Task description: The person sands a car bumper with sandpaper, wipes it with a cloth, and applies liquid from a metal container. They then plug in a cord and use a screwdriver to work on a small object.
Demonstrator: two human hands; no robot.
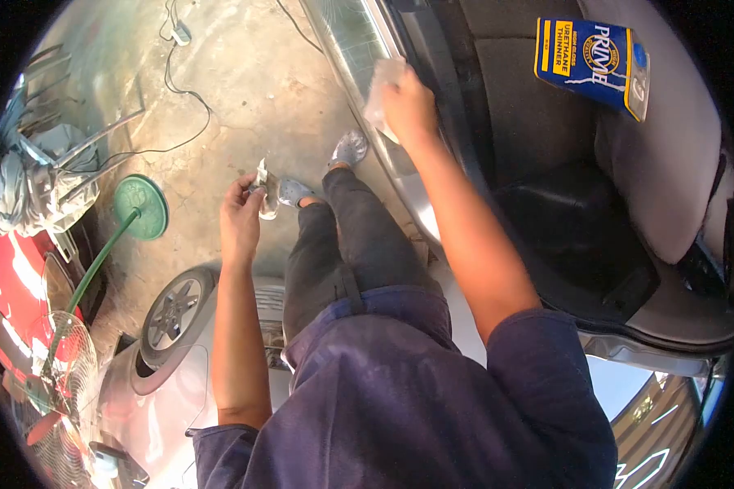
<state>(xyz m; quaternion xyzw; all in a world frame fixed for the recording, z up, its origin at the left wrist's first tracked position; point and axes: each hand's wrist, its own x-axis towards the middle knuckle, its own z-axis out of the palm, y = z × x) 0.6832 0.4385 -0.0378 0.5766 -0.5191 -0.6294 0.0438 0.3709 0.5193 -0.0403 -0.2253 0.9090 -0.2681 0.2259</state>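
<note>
My right hand (410, 104) is closed around a whitish cloth-like pad (378, 96) and presses it on the sill (359, 61) of the open car doorway. My left hand (243, 210) pinches a small, crumpled, whitish piece (267, 202) above the concrete floor; its exact kind does not show. Inside the car, right of my right hand, a blue and yellow can (593, 67) labelled Prima urethane thinner rests on the dark interior.
Behind me stands another car with a grey wheel (175, 314). To the left are a fan (64, 383), a green round base (141, 208) with a pole, and a red car body (16, 293). A black cord (189, 94) crosses the concrete floor (253, 98).
</note>
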